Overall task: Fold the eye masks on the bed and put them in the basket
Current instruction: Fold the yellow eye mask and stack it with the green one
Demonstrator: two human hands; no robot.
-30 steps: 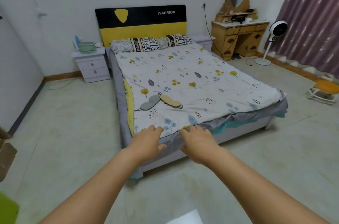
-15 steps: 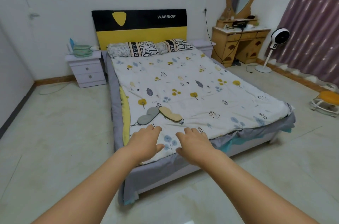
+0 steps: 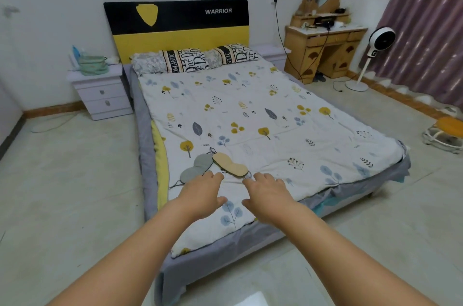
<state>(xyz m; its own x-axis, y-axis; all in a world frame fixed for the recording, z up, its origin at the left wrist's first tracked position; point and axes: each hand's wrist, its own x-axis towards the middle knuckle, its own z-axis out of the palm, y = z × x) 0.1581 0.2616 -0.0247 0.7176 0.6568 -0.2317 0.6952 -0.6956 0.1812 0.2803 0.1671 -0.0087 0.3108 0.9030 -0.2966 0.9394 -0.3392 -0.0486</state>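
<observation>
Two eye masks flat and unfolded on the bed (image 3: 250, 115), near its foot and left edge. Grey mask (image 3: 196, 168) angled toward that edge, strap trailing off its low end. Tan mask (image 3: 230, 165), dark-rimmed, overlapping the grey mask's upper end. Green basket (image 3: 93, 65) left of the bed's headboard.

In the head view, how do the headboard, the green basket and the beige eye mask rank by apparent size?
1. headboard
2. green basket
3. beige eye mask

The basket and mask look nearly alike; the mask is nearer the camera, so that order is unsure.
</observation>
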